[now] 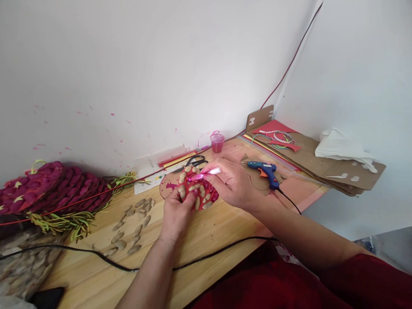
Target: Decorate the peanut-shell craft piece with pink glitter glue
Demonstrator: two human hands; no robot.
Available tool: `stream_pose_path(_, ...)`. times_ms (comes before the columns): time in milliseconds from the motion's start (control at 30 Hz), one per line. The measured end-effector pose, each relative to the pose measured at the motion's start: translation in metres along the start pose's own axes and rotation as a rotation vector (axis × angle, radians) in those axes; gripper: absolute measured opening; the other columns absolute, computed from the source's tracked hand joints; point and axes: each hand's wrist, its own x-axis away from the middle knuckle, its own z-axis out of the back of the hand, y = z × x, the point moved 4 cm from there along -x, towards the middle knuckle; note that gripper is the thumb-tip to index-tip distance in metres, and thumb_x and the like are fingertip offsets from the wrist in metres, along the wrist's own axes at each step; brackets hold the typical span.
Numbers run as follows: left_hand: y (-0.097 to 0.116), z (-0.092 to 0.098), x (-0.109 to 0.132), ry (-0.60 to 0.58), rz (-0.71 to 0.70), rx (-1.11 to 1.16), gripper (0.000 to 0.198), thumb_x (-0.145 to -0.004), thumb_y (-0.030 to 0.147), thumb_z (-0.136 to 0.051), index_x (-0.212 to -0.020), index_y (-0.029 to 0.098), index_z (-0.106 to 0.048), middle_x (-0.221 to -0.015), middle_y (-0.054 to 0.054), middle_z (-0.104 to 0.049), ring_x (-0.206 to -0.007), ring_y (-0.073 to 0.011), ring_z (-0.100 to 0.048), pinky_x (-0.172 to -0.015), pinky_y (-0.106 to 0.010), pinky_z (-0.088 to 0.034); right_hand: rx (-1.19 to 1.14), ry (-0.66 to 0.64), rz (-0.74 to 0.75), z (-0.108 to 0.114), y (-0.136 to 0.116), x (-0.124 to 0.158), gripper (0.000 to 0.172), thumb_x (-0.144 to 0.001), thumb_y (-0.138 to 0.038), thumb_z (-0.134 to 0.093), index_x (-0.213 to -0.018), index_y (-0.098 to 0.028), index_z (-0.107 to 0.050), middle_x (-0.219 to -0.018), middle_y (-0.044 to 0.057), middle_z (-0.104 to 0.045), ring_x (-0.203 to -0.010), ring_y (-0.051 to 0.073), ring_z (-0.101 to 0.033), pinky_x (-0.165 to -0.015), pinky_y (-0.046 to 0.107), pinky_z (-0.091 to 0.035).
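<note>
My left hand [176, 217] grips the near left edge of a red disc [201, 203] with peanuts [181, 191] stuck on its face, its thumb lying over the front. Wet-looking magenta paint covers part of the disc. Between the thumb and fingers of my right hand [234, 184] is a short paintbrush [215, 171] with a white handle. Its pink, paint-covered end touches or nearly touches the upper middle of the disc. A plastic cup [217, 142] of pink paint stands behind the hands, by the wall. Under the disc's left side shows a paint-stained brown round piece [164, 185].
Loose peanuts [137, 231] lie left on the wooden table [94, 284], crossed by a black cable [119, 265]. A blue glue gun [264, 170] lies right, near stacked cardboard [304, 165]. Scissors [196, 161] are behind. Finished-looking magenta discs with yellow fringe [54, 189] sit far left.
</note>
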Motion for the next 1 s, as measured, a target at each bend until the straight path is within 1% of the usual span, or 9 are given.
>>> stream_pose_path(167, -0.006, -0.003, -0.001, -0.019, 0.077, 0.144, 0.031, -0.070, 0.039, -0.089, -0.088, 0.018, -0.075, -0.082, -0.006, -0.078, -0.064, -0.0171, -0.066, -0.061, -0.027, -0.053, -0.010, 0.021, -0.015, 0.001, 0.000, 0.000, 0.007, -0.097, -0.026, -0.061, -0.096, -0.023, -0.068, -0.093, 0.005, -0.076, -0.090, 0.021, -0.067, -0.087, 0.039, -0.054)
stream_pose_path(233, -0.006, -0.006, -0.001, -0.027, 0.111, 0.225, 0.036, -0.066, 0.038, -0.091, -0.091, 0.019, -0.075, -0.083, -0.006, -0.078, -0.063, -0.0175, -0.066, -0.060, -0.027, -0.053, -0.043, 0.008, -0.026, 0.000, 0.004, 0.002, 0.007, -0.097, -0.027, -0.062, -0.096, -0.023, -0.068, -0.094, 0.005, -0.076, -0.091, 0.021, -0.067, -0.088, 0.039, -0.054)
stream_pose_path(300, -0.005, -0.008, -0.001, -0.027, 0.136, 0.283, 0.037, -0.062, 0.038, -0.094, -0.086, 0.019, -0.073, -0.076, -0.005, -0.075, -0.054, -0.0141, -0.060, -0.050, -0.024, -0.046, -0.046, 0.012, -0.031, -0.001, 0.009, 0.004, 0.007, -0.097, -0.027, -0.062, -0.096, -0.023, -0.069, -0.093, 0.005, -0.075, -0.091, 0.021, -0.067, -0.088, 0.039, -0.054)
stream_pose_path(367, -0.003, -0.010, -0.001, -0.025, 0.160, 0.315, 0.037, -0.058, 0.039, -0.095, -0.078, 0.019, -0.071, -0.065, -0.001, -0.068, -0.045, -0.0090, -0.048, -0.040, -0.021, -0.034, -0.025, 0.045, -0.043, 0.000, 0.014, 0.006, 0.008, -0.097, -0.025, -0.061, -0.097, -0.023, -0.068, -0.093, 0.005, -0.075, -0.091, 0.021, -0.067, -0.088, 0.039, -0.054)
stream_pose_path(467, -0.001, -0.010, -0.002, -0.020, 0.179, 0.319, 0.039, -0.055, 0.039, -0.097, -0.071, 0.020, -0.067, -0.055, 0.003, -0.057, -0.041, -0.0057, -0.036, -0.035, -0.020, -0.024, -0.016, 0.059, -0.057, 0.001, 0.017, 0.007, 0.008, -0.097, -0.025, -0.061, -0.098, -0.024, -0.068, -0.094, 0.004, -0.074, -0.093, 0.021, -0.067, -0.089, 0.039, -0.054)
stream_pose_path(567, -0.001, -0.009, -0.002, -0.020, 0.185, 0.301, 0.039, -0.053, 0.040, -0.096, -0.070, 0.020, -0.067, -0.053, 0.003, -0.054, -0.042, -0.0060, -0.035, -0.035, -0.021, -0.022, -0.046, 0.021, -0.055, -0.001, 0.013, 0.006, 0.008, -0.096, -0.027, -0.062, -0.096, -0.023, -0.069, -0.092, 0.004, -0.075, -0.090, 0.020, -0.068, -0.089, 0.038, -0.054)
stream_pose_path(700, -0.004, -0.008, -0.003, -0.025, 0.209, 0.303, 0.038, -0.054, 0.040, -0.096, -0.069, 0.020, -0.068, -0.052, 0.003, -0.053, -0.043, -0.0061, -0.033, -0.035, -0.021, -0.022, -0.003, 0.021, -0.077, -0.002, 0.012, 0.007, 0.007, -0.095, -0.024, -0.062, -0.095, -0.022, -0.069, -0.093, 0.005, -0.075, -0.091, 0.021, -0.067, -0.088, 0.038, -0.054)
stream_pose_path(900, -0.003, -0.007, -0.003, -0.019, 0.183, 0.258, 0.037, -0.057, 0.042, -0.094, -0.074, 0.021, -0.068, -0.055, 0.001, -0.057, -0.043, -0.0076, -0.038, -0.033, -0.021, -0.025, 0.014, -0.002, -0.013, -0.007, 0.012, 0.009, 0.008, -0.096, -0.024, -0.061, -0.096, -0.023, -0.069, -0.090, 0.004, -0.075, -0.088, 0.021, -0.066, -0.085, 0.037, -0.053)
stream_pose_path(1000, -0.001, -0.008, -0.003, -0.007, 0.187, 0.263, 0.039, -0.056, 0.043, -0.095, -0.077, 0.021, -0.069, -0.058, 0.001, -0.060, -0.042, -0.0069, -0.038, -0.032, -0.020, -0.025, 0.030, 0.024, -0.014, -0.006, 0.012, 0.008, 0.008, -0.096, -0.024, -0.061, -0.096, -0.023, -0.069, -0.090, 0.004, -0.075, -0.089, 0.021, -0.065, -0.085, 0.038, -0.052)
